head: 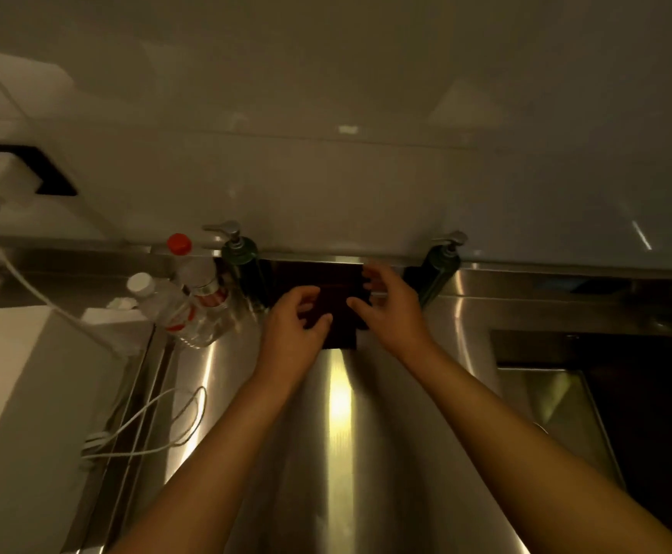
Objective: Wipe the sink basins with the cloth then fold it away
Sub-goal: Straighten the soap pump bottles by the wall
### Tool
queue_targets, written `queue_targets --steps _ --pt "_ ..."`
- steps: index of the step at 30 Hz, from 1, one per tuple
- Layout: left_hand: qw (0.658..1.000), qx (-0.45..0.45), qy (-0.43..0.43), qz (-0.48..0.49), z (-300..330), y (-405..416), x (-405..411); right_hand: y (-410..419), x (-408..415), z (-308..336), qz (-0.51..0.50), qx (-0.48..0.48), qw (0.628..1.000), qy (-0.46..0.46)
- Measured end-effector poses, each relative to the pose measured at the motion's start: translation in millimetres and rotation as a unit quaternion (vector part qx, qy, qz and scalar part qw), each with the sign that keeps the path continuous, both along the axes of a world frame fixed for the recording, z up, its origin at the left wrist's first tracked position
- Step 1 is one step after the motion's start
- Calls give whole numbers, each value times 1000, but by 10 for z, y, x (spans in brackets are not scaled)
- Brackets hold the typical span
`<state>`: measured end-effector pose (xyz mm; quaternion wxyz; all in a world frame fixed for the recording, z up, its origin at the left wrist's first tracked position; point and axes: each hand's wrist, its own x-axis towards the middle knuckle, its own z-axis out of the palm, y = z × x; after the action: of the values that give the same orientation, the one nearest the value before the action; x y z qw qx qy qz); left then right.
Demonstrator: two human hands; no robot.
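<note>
The dark cloth [336, 301] lies flat on the steel table [338, 413], pushed up against the back ledge, squarely between two dark green pump bottles. It looks folded into a rough rectangle, with a smaller flap hanging toward the near edge. Both hands are on it. The left hand [296, 321] sits on the near left part, its grip narrow, fingers curled and pinching a fold of the fabric. The right hand [386, 301] comes in from the other side, thumb on the cloth's middle and fingers [370, 273] hooked over its far right corner, a loose, half-spread grip touching the cloth.

Left pump bottle [242, 261] stands just beside the cloth's left edge; right pump bottle [440, 273] stands just off its right edge, tilted in this wide view. Farther left, two clear plastic bottles crowd together: one with a red cap [190, 265], one with a white cap [162, 297], close to the left pump bottle. A white box-like appliance [26, 413] fills the lower left, with a white cable [146, 429] looping beside it. Over on the right, a sink basin [606, 393] drops away dark, well apart from the hands. The lighting is dim and yellow.
</note>
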<state>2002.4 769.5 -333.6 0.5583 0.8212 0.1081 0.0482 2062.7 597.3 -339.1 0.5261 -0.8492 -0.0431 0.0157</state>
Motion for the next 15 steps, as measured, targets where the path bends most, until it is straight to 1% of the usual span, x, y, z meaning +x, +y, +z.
queue_targets --steps 3,6,9,12,15 --pt "999 -11 2 -35 -1 -366 180 -428 -121 65 -11 -9 1000 -3" --pt "998 -6 -2 -70 23 -720 385 -844 -199 74 -43 -10 999 6" --pt "995 14 -12 -98 66 -1059 634 -1206 -190 108 -90 -23 995 -25" --pt "992 34 -12 -117 91 -1339 866 -1462 -111 157 -117 -22 992 -46" --pt "991 30 -9 -129 64 -1525 1013 -1564 -16 203 -121 -17 991 -52"
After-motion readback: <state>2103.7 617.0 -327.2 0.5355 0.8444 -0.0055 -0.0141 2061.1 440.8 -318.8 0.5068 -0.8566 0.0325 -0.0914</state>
